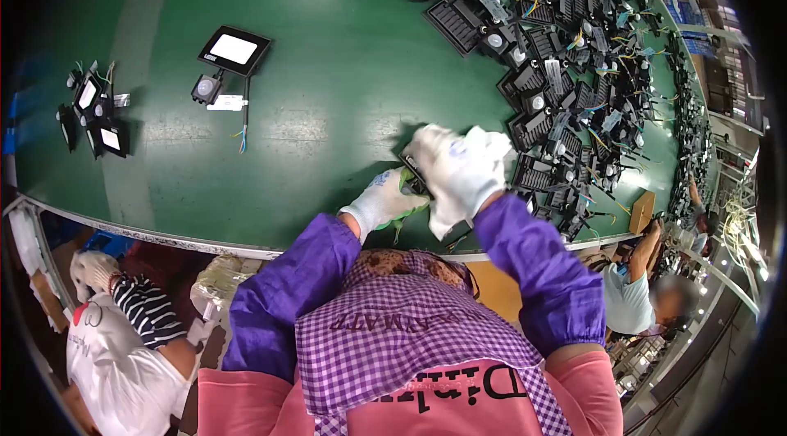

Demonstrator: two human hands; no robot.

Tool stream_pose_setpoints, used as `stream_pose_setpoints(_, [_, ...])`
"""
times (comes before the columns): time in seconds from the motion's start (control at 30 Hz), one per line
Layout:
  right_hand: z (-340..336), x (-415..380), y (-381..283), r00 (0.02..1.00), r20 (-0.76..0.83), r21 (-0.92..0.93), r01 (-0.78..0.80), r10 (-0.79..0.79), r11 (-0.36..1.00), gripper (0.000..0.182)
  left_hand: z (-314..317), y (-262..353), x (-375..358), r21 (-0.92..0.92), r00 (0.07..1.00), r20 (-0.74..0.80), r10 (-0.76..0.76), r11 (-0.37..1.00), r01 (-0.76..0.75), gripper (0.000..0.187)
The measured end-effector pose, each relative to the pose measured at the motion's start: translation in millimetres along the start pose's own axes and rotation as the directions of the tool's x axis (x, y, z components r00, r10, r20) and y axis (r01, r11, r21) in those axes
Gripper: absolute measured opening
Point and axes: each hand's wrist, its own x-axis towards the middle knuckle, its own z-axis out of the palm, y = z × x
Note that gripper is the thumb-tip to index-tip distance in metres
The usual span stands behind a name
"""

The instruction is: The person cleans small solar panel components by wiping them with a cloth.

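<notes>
Probably stiff, fairly light and easily scratched, the lamp [416, 179] at the frame's middle suits a hold by its rim, where the left hand [388, 200] closes its fingers, while the right hand [474, 171] clutches a soft cloth [443, 218] over it, its fingers blurred.

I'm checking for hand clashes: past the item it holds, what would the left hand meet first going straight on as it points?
Most likely the white cloth at the right hand, beyond the left hand and its black item; blur and the single view leave depth unclear.
</notes>
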Motion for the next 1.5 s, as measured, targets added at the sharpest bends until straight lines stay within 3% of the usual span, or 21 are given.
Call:
stream_pose_setpoints(0.03, [4.6, -10.6, -12.0, 0.996, -0.061, -0.079, 0.062, -0.067, 0.995, 0.024, -0.5, -1.2, 0.6, -0.003, 1.0, 0.004, -0.001, 1.0, 0.001, 0.05])
stream_pose_setpoints(0.07, [10.3, -6.0, -7.6, 0.997, -0.072, -0.027, 0.004, -0.006, 1.0, 0.024, 0.8, -4.3, -2.9, -0.003, 1.0, 0.013, -0.012, 1.0, 0.012, 0.051])
stream_pose_setpoints(0.17, [9.2, 27.4, 23.0, 0.965, 0.026, 0.284, -0.256, 0.26, 0.924, 0.027, 1.1, 5.5, -10.8, 0.032, 0.996, -0.032, 0.082, 0.996, -0.081, 0.041])
stream_pose_setpoints(0.23, [24.0, 10.8, 37.6, 0.952, -0.076, 0.249, -0.27, 0.297, 0.93, 0.029, -11.6, 8.9, -13.2, -0.08, 0.998, 0.021, -0.063, 0.995, 0.064, 0.041])
stream_pose_setpoints(0.3, [60.3, -36.7, 43.5, 0.936, -0.349, -0.069, -0.057, 0.029, 0.996, 0.027, -20.3, 18.8, -21.5, -0.221, 0.989, 0.095, -0.113, 0.966, 0.131, 0.041])
stream_pose_setpoints(0.37, [47.2, -56.9, 17.4, 0.996, -0.09, -0.092, 0.004, -0.012, 0.996, 0.025, -23.8, 33.6, -21.0, -0.056, 0.978, 0.113, -0.173, 0.982, 0.18, 0.041])
stream_pose_setpoints(0.4, [52.1, -54.6, 15.7, 0.991, -0.107, -0.001, -0.08, 0.079, 0.997, 0.024, -24.2, 39.1, -18.2, 0.034, 0.972, 0.122, -0.2, 0.98, 0.197, 0.041])
stream_pose_setpoints(0.5, [41.9, -13.9, 24.1, 0.99, -0.129, 0.292, -0.014, 0.054, 0.956, 0.023, -24.2, 42.3, -17.5, 0.054, 0.973, 0.121, -0.195, 0.98, 0.19, 0.038])
stream_pose_setpoints(0.6, [25.5, 50.1, 14.1, 0.982, -0.189, 0.297, 0.073, -0.017, 0.952, 0.018, -23.4, 44.1, -17.3, 0.06, 0.977, 0.104, -0.187, 0.982, 0.182, 0.036])
stream_pose_setpoints(0.63, [24.0, 65.4, 9.3, 0.994, -0.109, 0.314, 0.006, 0.029, 0.949, 0.016, -23.5, 39.5, -16.7, 0.058, 0.973, 0.131, -0.191, 0.981, 0.185, 0.035])
stream_pose_setpoints(0.77, [39.5, 24.3, 24.1, 0.932, -0.358, 0.382, 0.193, -0.048, 0.904, 0.011, -42.8, 60.2, -16.4, 0.172, 0.94, 0.189, -0.284, 0.952, 0.253, 0.036])
stream_pose_setpoints(0.87, [62.5, -3.1, 37.4, 0.944, -0.329, 0.295, 0.077, 0.026, 0.952, 0.015, -47.3, 33.6, -3.4, 0.316, 0.954, 0.252, -0.16, 0.946, 0.075, 0.044])
stream_pose_setpoints(1.0, [52.8, -0.7, 32.2, 0.912, -0.403, 0.351, 0.079, 0.075, 0.933, 0.018, -48.5, 52.8, -9.3, 0.312, 0.941, 0.231, -0.249, 0.935, 0.171, 0.046])
stream_pose_setpoints(1.1, [46.9, -27.9, 16.4, 0.959, -0.255, 0.559, 0.043, 0.122, 0.828, 0.021, -50.5, 67.5, -12.7, 0.329, 0.931, 0.229, -0.284, 0.923, 0.2, 0.045])
stream_pose_setpoints(1.2, [15.7, -50.0, -34.5, 0.989, -0.023, 0.071, -0.147, 0.149, 0.987, 0.026, -51.0, 65.3, -4.0, 0.398, 0.91, 0.283, -0.303, 0.9, 0.176, 0.043])
stream_pose_setpoints(1.23, [24.4, -44.8, -32.5, 0.991, 0.027, 0.342, -0.134, 0.133, 0.93, 0.025, -51.9, 55.2, -0.2, 0.392, 0.909, 0.282, -0.307, 0.902, 0.183, 0.042])
stream_pose_setpoints(1.27, [14.6, -46.0, -33.1, 0.992, -0.055, 0.31, -0.095, 0.118, 0.946, 0.022, -52.4, 53.9, -1.2, 0.37, 0.918, 0.279, -0.282, 0.914, 0.168, 0.042])
stream_pose_setpoints(1.33, [58.1, -37.2, 1.5, 0.968, -0.16, -0.001, -0.197, 0.194, 0.98, 0.02, -50.8, 52.6, -6.3, 0.374, 0.932, 0.259, -0.253, 0.916, 0.145, 0.043])
stream_pose_setpoints(1.37, [57.7, -31.0, 15.1, 0.916, -0.095, 0.443, -0.313, 0.391, 0.84, 0.021, -50.3, 50.3, -6.7, 0.4, 0.94, 0.239, -0.242, 0.907, 0.131, 0.043])
stream_pose_setpoints(1.4, [38.6, -30.3, 14.2, 0.904, -0.049, 0.359, -0.38, 0.424, 0.852, 0.024, -49.6, 49.9, -6.8, 0.427, 0.948, 0.221, -0.227, 0.897, 0.115, 0.043])
stream_pose_setpoints(1.5, [16.5, -38.0, -13.2, 0.943, -0.133, 0.182, -0.281, 0.306, 0.942, 0.025, -48.9, 55.7, -4.1, 0.427, 0.914, 0.239, -0.327, 0.881, 0.203, 0.045])
